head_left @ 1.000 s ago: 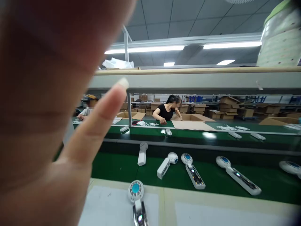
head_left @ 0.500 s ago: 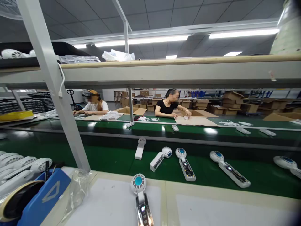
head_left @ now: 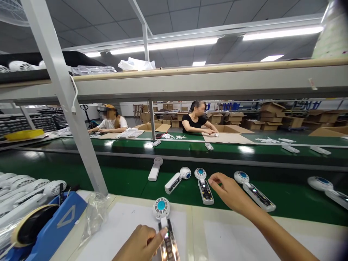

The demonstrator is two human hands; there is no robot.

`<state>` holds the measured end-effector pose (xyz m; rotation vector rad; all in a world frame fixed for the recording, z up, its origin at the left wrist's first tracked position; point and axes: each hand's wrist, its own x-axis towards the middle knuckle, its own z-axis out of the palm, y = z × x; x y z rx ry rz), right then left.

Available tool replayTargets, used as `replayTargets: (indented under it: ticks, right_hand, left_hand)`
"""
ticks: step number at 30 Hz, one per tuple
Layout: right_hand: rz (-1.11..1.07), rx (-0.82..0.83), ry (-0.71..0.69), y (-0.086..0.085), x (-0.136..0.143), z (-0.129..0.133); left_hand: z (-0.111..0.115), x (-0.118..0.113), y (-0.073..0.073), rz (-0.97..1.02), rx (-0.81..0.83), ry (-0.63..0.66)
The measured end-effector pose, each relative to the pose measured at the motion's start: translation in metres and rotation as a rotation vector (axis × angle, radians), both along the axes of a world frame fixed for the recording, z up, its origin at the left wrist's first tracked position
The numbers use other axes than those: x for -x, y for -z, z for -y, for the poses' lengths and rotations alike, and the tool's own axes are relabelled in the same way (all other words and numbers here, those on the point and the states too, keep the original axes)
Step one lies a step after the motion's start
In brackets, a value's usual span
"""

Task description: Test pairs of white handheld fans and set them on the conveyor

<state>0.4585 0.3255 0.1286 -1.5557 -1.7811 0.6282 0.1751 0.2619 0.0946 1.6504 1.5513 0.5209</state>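
On the white-covered bench at the lower middle lies a handheld fan (head_left: 161, 207), its round white head with a blue centre pointing away and its handle uncovered, showing a lit circuit board. My left hand (head_left: 143, 241) is closed at the handle, thumb across the board; its other fingers are curled and partly hidden. Over the green belt, my right hand (head_left: 224, 188) has bent fingers with a gap to the thumb, holding nothing. It is just right of another open-backed fan (head_left: 206, 192). A further open-backed fan (head_left: 259, 196) lies beyond my right wrist.
More fans, including a white one (head_left: 154, 172), lie along the green belt (head_left: 119, 177). A blue tape dispenser (head_left: 61, 226), clear plastic bag (head_left: 95, 210) and stacked fans (head_left: 24, 192) are at left. A slanted post (head_left: 65, 98) and shelf (head_left: 190, 81) frame the view. Two people work opposite.
Both my hands have come into view, the left at the bench fan, the right over the belt. The nearer belt's fans have shifted left; pieces on the far belt have shifted right.
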Motion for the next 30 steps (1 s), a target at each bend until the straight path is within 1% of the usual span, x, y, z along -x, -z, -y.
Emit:
replayTargets:
  ticks: [1,2,4,5,6,8,11,13,16,18,21,23,26,28,30]
  right_hand:
    - [0.067,0.115,0.115,0.014,-0.001,-0.020]
    - [0.086,0.174,0.165,0.029,-0.001,-0.037]
    - [0.099,0.233,0.214,0.059,0.003,-0.062]
    - [0.097,0.251,0.227,0.072,0.008,-0.070]
    - [0.089,0.259,0.237,0.081,0.014,-0.076]
    - [0.045,0.273,0.240,0.093,0.028,-0.085]
    - [-0.102,0.314,0.199,0.097,0.045,-0.091]
    - [-0.255,0.358,0.134,0.098,0.050,-0.089]
    - [-0.517,0.405,0.028,0.100,0.050,-0.074]
    - [-0.659,0.393,-0.022,0.101,0.047,-0.061]
    - [-0.898,0.336,-0.041,0.100,0.045,-0.043]
    - [-1.086,0.345,-0.007,0.098,0.045,-0.035]
    - [-1.272,0.424,0.049,0.099,0.048,-0.028]
    - [-1.347,0.459,0.020,0.102,0.049,-0.025]
    - [-1.401,0.475,-0.034,0.108,0.050,-0.023]
  left_hand:
    - [-0.002,-0.004,0.007,-0.028,-0.005,-0.044]
    - [-0.002,-0.007,0.015,-0.060,-0.025,-0.083]
    - [-0.003,-0.012,0.028,-0.155,-0.078,-0.123]
    - [-0.004,-0.016,0.031,-0.203,-0.088,-0.128]
    - [-0.005,-0.020,0.033,-0.238,-0.095,-0.130]
    - [-0.009,-0.029,0.032,-0.248,-0.093,-0.112]
    - [-0.018,-0.041,0.031,-0.167,-0.080,-0.074]
    - [-0.028,-0.043,0.034,-0.101,-0.049,-0.034]
    - [-0.047,-0.037,0.042,-0.025,-0.019,0.020]
    - [-0.061,-0.031,0.045,0.096,0.029,0.018]
    - [-0.080,-0.023,0.047,0.407,0.226,-0.040]
    - [-0.090,-0.021,0.048,0.629,0.283,-0.080]
    - [-0.098,-0.023,0.053,0.886,0.214,-0.144]
    - [-0.099,-0.026,0.058,0.964,0.189,-0.203]
    - [-0.097,-0.026,0.061,0.991,0.193,-0.249]
